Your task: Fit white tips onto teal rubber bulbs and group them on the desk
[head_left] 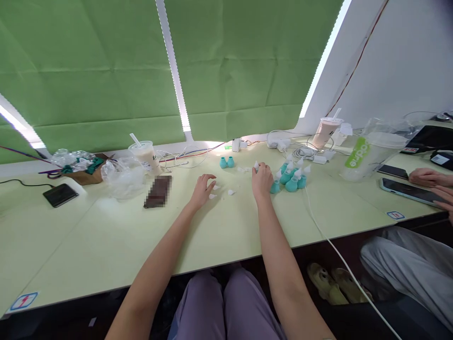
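My left hand (202, 192) rests low over the table with thumb and fingers apart, nothing visible between them. Just right of it lie white pointed nozzles (213, 196), and another small white nozzle (231, 192) sits a little farther right. My right hand (262, 180) is closed, and a white nozzle (256, 165) sticks up at its fingertips; whatever is under the palm is hidden. Beside that hand stands a cluster of teal rubber bulbs (291, 184), several topped with white nozzles. Two teal bulbs without nozzles (227, 162) stand farther back, near small clear pieces (244, 169).
Left are a dark blurred phone-like item (157, 191), a plastic bag (123, 177), a drink cup (146, 157) and an open box (85, 172). At right are cables (304, 151), another cup (326, 132), a bagged container (371, 153) and another person's hands (430, 178) by a phone.
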Tool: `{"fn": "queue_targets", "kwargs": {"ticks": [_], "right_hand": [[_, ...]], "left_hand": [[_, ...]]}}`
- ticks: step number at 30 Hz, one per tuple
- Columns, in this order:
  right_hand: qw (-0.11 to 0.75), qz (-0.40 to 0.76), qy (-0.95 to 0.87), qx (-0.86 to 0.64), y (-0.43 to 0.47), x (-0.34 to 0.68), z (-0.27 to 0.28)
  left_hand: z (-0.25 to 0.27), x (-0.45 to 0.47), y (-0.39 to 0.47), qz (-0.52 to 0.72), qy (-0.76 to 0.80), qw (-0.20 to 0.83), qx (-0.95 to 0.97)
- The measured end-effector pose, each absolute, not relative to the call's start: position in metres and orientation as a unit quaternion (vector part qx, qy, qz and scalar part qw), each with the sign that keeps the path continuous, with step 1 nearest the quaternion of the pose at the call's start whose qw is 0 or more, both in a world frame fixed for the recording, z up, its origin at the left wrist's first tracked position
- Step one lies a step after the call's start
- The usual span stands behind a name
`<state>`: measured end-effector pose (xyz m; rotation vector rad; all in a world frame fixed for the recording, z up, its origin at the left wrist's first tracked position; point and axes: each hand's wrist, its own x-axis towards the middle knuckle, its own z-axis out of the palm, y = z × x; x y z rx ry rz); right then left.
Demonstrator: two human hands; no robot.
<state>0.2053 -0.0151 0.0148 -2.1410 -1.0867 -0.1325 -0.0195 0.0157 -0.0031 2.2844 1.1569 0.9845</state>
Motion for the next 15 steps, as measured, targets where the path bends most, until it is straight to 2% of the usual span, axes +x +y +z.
{"fn": "queue_targets", "kwargs": {"ticks": [2, 5, 7, 11, 15], "right_hand": [[0.353, -0.043, -0.432, -0.829, -0.016, 0.206, 0.019], [0.291, -0.033, -0.458, -0.84, -0.017, 0.212, 0.038], [0.246, -0.052, -0.483, -0.839, -0.017, 0.222, 0.058], [0.209, -0.107, -0.511, -0.827, -0.011, 0.252, 0.097], [0.126, -0.105, -0.515, -0.842, -0.004, 0.288, 0.109]], "left_hand": [[-0.003, -0.021, 0.017, 0.347, 0.413, 0.198, 0.818], [-0.001, -0.021, 0.018, 0.35, 0.411, 0.195, 0.819], [0.0, -0.021, 0.018, 0.355, 0.404, 0.192, 0.821], [-0.003, -0.022, 0.02, 0.342, 0.402, 0.181, 0.83], [-0.007, -0.026, 0.024, 0.325, 0.401, 0.172, 0.839]]}}
